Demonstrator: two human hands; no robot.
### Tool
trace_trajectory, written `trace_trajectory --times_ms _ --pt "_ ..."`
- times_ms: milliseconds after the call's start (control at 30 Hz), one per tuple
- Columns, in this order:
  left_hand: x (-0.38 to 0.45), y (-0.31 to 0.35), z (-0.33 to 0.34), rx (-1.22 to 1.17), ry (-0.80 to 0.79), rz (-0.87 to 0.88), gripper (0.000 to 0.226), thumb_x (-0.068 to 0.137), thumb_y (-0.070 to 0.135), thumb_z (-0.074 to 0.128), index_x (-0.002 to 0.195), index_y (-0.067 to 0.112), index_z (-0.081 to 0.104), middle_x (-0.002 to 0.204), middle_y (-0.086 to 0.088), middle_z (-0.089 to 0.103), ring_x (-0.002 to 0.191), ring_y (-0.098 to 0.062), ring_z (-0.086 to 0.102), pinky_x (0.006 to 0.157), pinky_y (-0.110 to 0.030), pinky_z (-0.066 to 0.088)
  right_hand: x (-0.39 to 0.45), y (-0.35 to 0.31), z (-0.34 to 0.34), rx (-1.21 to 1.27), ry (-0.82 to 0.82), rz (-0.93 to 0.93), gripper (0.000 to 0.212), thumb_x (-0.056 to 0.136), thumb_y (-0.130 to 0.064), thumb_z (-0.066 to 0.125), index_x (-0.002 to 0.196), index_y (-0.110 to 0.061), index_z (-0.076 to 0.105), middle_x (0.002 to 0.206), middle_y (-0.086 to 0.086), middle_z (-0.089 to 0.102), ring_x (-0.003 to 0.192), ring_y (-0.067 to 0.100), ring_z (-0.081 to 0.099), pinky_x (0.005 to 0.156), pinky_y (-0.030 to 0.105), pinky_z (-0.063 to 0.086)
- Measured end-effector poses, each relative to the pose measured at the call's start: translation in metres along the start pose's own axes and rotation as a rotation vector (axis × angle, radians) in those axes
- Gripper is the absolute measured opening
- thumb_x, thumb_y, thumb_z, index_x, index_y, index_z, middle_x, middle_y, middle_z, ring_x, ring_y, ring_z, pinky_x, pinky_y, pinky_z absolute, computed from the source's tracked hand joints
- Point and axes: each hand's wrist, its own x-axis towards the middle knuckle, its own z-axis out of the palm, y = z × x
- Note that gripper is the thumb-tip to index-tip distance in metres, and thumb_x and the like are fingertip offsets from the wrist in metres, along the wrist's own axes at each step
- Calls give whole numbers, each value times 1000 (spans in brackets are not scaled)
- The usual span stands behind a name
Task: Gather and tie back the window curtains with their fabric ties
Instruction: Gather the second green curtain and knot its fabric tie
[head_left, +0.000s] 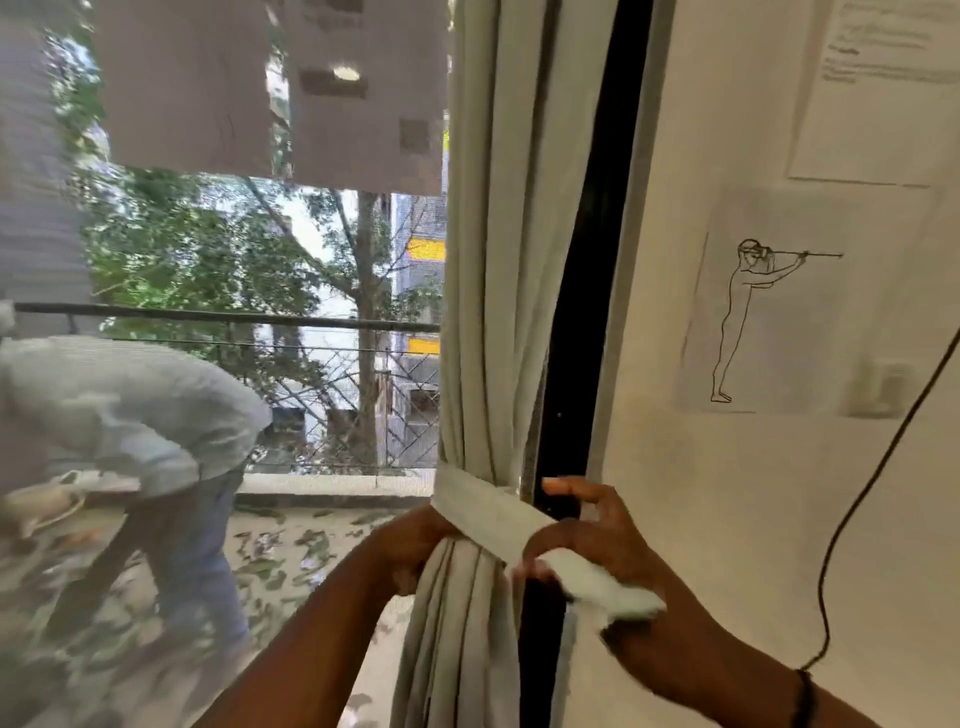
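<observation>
A pale grey-green curtain (488, 260) hangs gathered in folds at the right side of the window, next to the black window frame (587, 312). A light fabric tie (488, 506) is wrapped around the bunched curtain at waist height. My left hand (410, 545) grips the curtain just below the tie, partly hidden behind the folds. My right hand (587, 540) holds the tie's free end, which runs across my palm and sticks out to the right near my wrist.
A white wall (727, 519) on the right carries a line drawing (753, 317), a printed sheet (878, 88) and a hanging black cable (857, 519). Outside the glass, a person (140, 415) bends over on a leaf-strewn balcony with a railing (234, 317).
</observation>
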Motion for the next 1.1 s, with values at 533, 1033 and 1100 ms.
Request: trace_trajectory --times_ms 533,1033,1100 --pt "-35 -20 78 -217 -209 461 63 92 27 62 140 -5 37 143 -25 43 136 -34 38 113 -47 28 -18 3 -62 197 -415 58 65 53 -70 75 82 -12 75 88 12 71 81 28 67 72 33 53" --pt "4 7 147 871 982 580 104 66 59 75 139 46 2 144 10 34 122 -8 45 95 -17 37 -16 24 -12 -46 230 -65 26 74 0 73 61 -17 59 60 0 64 56 8 57 57 24 45" --pt "18 8 128 727 961 565 105 58 63 73 138 44 8 135 14 46 118 -10 51 97 -27 42 -22 26 6 -204 244 -120 25 71 -10 71 60 -24 54 60 -9 61 55 3 54 53 16 38"
